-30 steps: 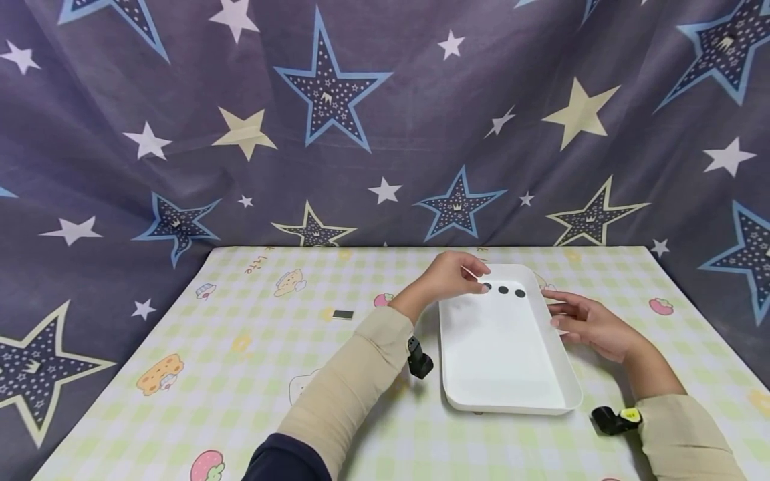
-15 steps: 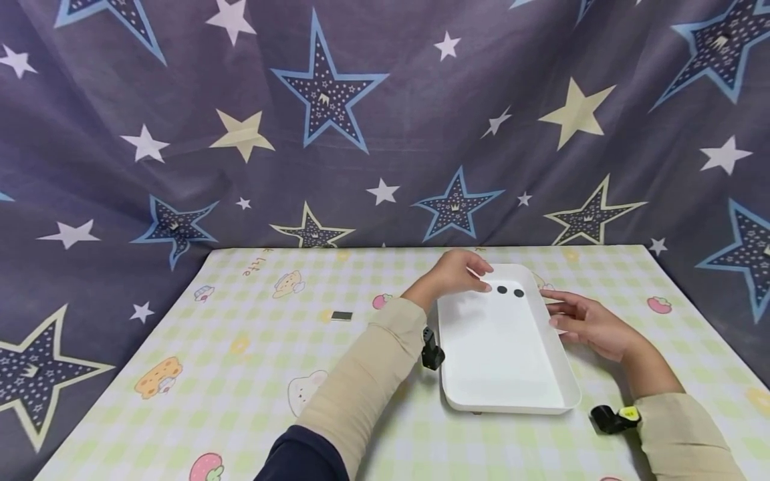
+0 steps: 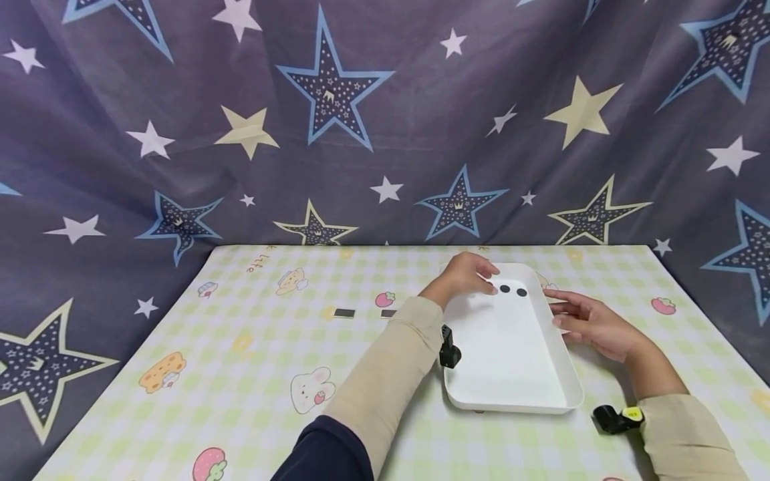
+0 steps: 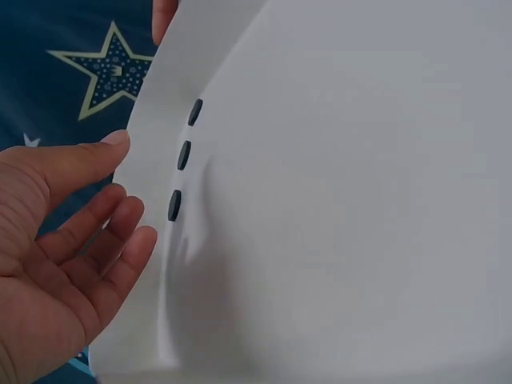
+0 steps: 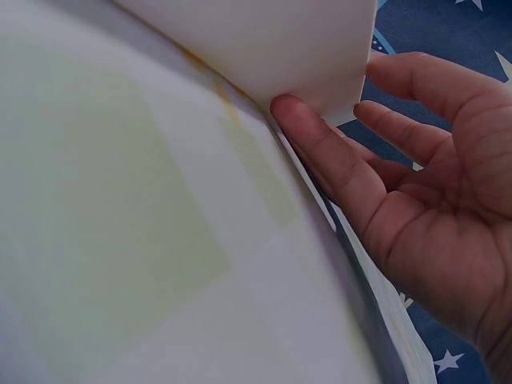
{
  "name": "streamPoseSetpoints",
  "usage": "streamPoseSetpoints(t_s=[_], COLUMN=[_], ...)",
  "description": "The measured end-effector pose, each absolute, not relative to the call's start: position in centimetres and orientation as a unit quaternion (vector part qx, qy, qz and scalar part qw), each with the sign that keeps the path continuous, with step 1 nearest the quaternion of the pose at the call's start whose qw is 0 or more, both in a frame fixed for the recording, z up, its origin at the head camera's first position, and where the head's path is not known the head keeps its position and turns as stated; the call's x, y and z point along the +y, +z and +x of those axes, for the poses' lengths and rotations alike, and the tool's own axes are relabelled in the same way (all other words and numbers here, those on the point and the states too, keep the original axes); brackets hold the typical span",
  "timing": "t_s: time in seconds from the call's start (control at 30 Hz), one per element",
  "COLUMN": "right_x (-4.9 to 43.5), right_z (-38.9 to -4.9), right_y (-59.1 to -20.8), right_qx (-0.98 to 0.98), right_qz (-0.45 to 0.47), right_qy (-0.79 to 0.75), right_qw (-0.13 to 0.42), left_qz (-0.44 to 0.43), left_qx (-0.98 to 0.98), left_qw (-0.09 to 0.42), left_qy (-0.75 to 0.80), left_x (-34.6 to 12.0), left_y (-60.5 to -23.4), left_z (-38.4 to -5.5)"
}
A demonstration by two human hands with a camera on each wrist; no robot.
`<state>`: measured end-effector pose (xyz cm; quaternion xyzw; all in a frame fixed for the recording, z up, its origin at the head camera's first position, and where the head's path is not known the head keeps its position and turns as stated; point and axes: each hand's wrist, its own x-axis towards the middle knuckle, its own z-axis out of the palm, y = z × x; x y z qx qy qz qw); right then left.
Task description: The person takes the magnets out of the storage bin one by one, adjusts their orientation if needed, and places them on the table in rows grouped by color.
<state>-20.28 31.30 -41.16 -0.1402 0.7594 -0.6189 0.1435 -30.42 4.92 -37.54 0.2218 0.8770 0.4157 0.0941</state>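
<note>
A white rectangular tray point(image 3: 505, 354) stands on the table with several centimetres of wall around it. Small black discs point(image 3: 513, 290) sit along its far end; in the left wrist view three black discs point(image 4: 185, 155) line up against the wall. Over the tray's far left part hovers my left hand point(image 3: 466, 275); its thumb and fingers are apart, with nothing between them. Close to the tray's right wall is my right hand point(image 3: 592, 327), its fingers spread. In the right wrist view a fingertip point(image 5: 300, 116) touches the outside of the tray.
Two small dark rectangles point(image 3: 344, 313) lie left of the tray, one partly behind the left sleeve. A checked cloth with printed pictures point(image 3: 252, 374) covers the table. A starry curtain point(image 3: 373, 133) hangs behind its back edge.
My left hand has shifted slightly right over the discs, hiding one from the head view. The second dark rectangle has come out from behind the left forearm. The right hand stays put.
</note>
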Motion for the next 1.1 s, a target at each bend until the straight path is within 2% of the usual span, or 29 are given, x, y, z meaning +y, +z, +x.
streamPoseSetpoints(t_s=[0.6,1.1], right_x=[31.4,31.3], right_z=[-20.3,-20.3], right_y=[-41.1,-41.1], right_qx=[0.754,0.759], right_qz=[-0.144,-0.133], right_qy=[-0.625,-0.620], right_qw=[0.143,0.146], left_qz=[0.182,0.223], left_qx=[0.913,0.904], left_qw=[0.071,0.069], left_qy=[0.358,0.357], left_x=[5.7,5.8], left_y=[-39.6,-40.4], left_z=[-30.9,-31.1])
